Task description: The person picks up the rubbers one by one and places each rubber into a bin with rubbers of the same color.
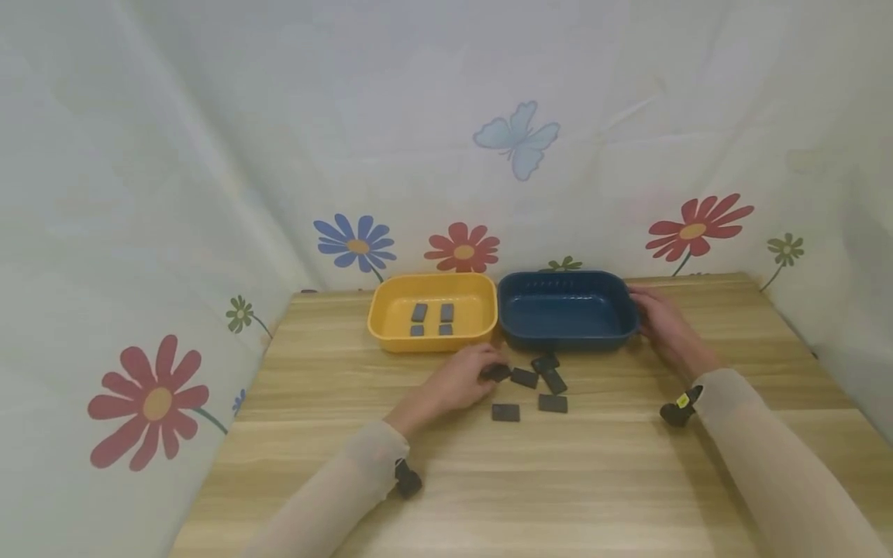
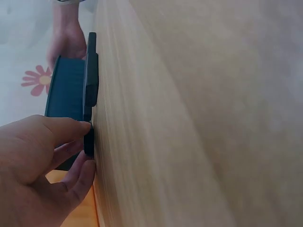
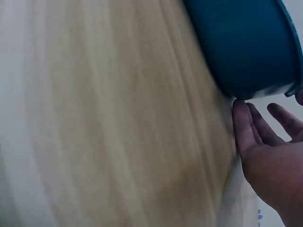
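My left hand (image 1: 463,377) pinches a dark rectangular tile (image 1: 495,373) between thumb and fingers, low over the wooden table in front of the yellow basin (image 1: 432,345). In the left wrist view the tile's end (image 2: 88,142) shows between the fingertips. Several more dark tiles (image 1: 505,412) lie to the right of this hand, two of them overlapping. Several small grey pieces (image 1: 419,312) are inside the yellow basin. At the right end of the dark blue basin (image 1: 568,342) is my right hand (image 1: 666,329), its fingers (image 3: 244,125) fairly straight against the basin's outer wall.
Both basins stand side by side at the back of the wooden table (image 1: 558,488). Behind them hangs a pale sheet (image 1: 418,155) with printed flowers and a butterfly. A dark wrist device (image 1: 678,411) sits at the right sleeve, another (image 1: 408,480) at the left.
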`<state>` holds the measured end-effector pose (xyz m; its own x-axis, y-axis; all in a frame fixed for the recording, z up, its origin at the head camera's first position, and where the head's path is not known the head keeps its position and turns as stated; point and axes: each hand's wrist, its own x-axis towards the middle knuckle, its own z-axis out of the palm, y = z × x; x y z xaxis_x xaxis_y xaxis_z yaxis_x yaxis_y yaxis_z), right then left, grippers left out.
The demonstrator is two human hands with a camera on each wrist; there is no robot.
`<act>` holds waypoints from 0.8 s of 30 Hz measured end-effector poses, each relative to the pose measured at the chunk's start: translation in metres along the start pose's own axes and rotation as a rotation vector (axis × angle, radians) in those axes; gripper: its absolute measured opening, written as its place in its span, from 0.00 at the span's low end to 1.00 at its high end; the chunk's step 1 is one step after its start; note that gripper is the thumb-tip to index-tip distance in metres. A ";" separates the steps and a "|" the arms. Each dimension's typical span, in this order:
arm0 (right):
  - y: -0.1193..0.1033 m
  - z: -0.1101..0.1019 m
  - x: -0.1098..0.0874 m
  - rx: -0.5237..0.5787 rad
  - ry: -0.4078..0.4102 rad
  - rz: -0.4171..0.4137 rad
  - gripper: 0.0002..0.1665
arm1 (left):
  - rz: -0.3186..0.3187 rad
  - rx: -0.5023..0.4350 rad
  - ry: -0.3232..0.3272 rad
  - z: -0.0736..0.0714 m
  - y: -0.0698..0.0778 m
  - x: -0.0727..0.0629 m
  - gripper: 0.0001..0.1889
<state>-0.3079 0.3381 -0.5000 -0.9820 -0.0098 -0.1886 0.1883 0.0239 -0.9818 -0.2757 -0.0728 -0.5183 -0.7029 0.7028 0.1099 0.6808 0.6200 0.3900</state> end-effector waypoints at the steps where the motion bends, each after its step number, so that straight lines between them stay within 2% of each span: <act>1: 0.001 0.000 0.001 -0.008 -0.008 0.001 0.35 | 0.004 0.003 0.003 0.000 0.000 0.000 0.23; 4: 0.002 0.000 0.003 -0.020 -0.038 -0.010 0.35 | 0.011 0.015 0.007 0.001 -0.002 -0.001 0.22; 9: 0.004 -0.001 0.002 -0.045 -0.041 -0.021 0.34 | -0.002 -0.005 0.008 0.002 -0.004 0.001 0.20; 16: 0.004 0.001 -0.001 0.002 -0.049 -0.051 0.18 | -0.016 0.064 0.007 0.002 0.001 0.003 0.20; 18: 0.004 0.001 -0.002 0.006 -0.051 -0.053 0.16 | -0.018 0.088 0.007 0.001 0.003 0.003 0.20; 24: 0.002 0.001 -0.004 0.006 -0.048 -0.031 0.26 | -0.002 0.113 0.011 0.000 0.008 0.003 0.19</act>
<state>-0.3040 0.3369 -0.5015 -0.9856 -0.0589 -0.1584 0.1577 0.0167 -0.9874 -0.2724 -0.0653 -0.5145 -0.7058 0.6983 0.1198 0.6982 0.6570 0.2844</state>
